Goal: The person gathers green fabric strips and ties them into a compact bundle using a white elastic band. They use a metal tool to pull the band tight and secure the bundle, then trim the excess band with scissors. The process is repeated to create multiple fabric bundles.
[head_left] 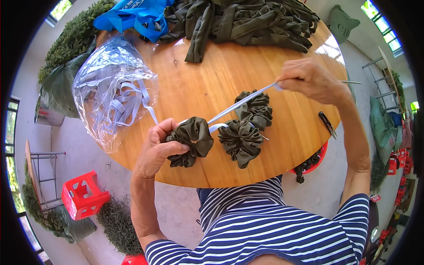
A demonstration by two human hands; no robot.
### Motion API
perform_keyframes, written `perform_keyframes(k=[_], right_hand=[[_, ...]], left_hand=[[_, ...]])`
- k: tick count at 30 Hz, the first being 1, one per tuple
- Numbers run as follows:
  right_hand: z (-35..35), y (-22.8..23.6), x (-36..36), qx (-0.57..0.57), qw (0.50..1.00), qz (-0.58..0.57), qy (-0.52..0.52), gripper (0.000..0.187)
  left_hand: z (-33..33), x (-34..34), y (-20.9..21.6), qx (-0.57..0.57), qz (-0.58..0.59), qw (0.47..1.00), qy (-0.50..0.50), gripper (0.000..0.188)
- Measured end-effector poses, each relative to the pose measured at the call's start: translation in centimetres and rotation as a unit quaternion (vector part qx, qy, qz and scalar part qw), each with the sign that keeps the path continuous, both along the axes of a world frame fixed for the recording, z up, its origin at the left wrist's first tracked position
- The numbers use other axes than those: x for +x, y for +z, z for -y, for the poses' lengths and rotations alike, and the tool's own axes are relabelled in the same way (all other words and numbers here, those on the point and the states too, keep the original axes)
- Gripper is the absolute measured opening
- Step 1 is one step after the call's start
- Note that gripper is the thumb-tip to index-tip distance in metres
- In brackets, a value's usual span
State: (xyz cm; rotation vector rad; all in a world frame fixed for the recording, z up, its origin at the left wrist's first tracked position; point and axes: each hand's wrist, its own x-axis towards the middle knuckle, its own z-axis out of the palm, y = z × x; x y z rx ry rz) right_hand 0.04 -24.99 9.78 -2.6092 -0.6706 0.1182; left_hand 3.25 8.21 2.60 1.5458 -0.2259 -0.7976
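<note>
My left hand (155, 148) grips a dark olive gathered scrunchie (201, 140) near the front of the wooden table. From it a pale elastic band (240, 102) stretches taut up to the right, its end pinched in my right hand (309, 78), raised over the table's right side. Two more gathered scrunchies, a front one (240, 148) and a back one (257, 110), lie just right of the held one. A short loop of pale elastic and a thin metal tip show beside the front one. Dark-handled thread snips (327, 123) rest by the right edge.
A clear plastic bag (112, 79) of pale elastic lies on the left. Olive fabric strips (247, 24) are heaped at the far edge beside a blue bag (132, 17). A red stool (84, 194) stands on the floor left; a red basin (320, 159) sits below the table's right edge.
</note>
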Motion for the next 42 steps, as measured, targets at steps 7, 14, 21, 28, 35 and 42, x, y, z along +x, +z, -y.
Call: perform_keyframes(k=[7, 14, 21, 28, 35, 42], right_hand=[[-6.6, -1.7, 0.8, -0.012, 0.998, 0.007, 0.064, 0.024], [-7.9, -3.6, 1.9, -0.022, 0.992, 0.062, 0.111, 0.018], [-9.3, -4.4, 0.3, 0.043, 0.982, 0.186, -0.006, 0.027], [-10.3, -6.9, -2.1, 0.047, 0.99, 0.13, 0.023, 0.013], [-6.4, -5.0, -1.6, -0.007, 0.997, 0.061, 0.037, 0.012], [-3.3, -3.9, -0.4, 0.073, 0.982, -0.168, 0.052, 0.017]], left_hand=[[2.8, -0.8, 1.6, 0.049, 0.292, 0.953, -0.059, 0.041], [4.3, -0.2, 0.2, 0.11, 0.2, 0.965, -0.131, 0.023], [3.7, -0.1, -0.8, -0.077, 0.037, 0.996, -0.023, 0.016], [4.0, -0.6, -0.1, -0.024, -0.005, 0.999, -0.035, 0.014], [2.6, -0.7, -0.1, 0.028, -0.048, 0.993, -0.1, 0.014], [1.1, -1.1, -0.5, 0.007, -0.098, 0.988, -0.12, 0.022]])
